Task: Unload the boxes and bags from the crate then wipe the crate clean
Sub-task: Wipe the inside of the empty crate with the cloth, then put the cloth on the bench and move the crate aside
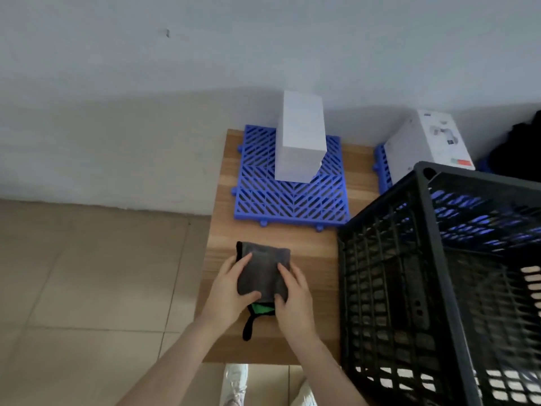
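A folded grey cloth (263, 268) with a green layer and a black strap beneath lies on the wooden table (272, 344). My left hand (231, 291) grips its left edge, thumb curled under the near side. My right hand (292, 297) holds its right edge the same way. The black slatted crate (415, 288) stands at the right of the table, next to the cloth. A white box (301, 136) stands upright on a blue grid mat (292, 200). A second white box (424, 142) with a printed picture sits behind the crate.
Another blue mat (382, 168) lies under the second box. A black object (521, 148) sits at the far right by the wall. Beige floor tiles (87, 288) spread to the left of the table. My shoes (234, 382) show below the table's front edge.
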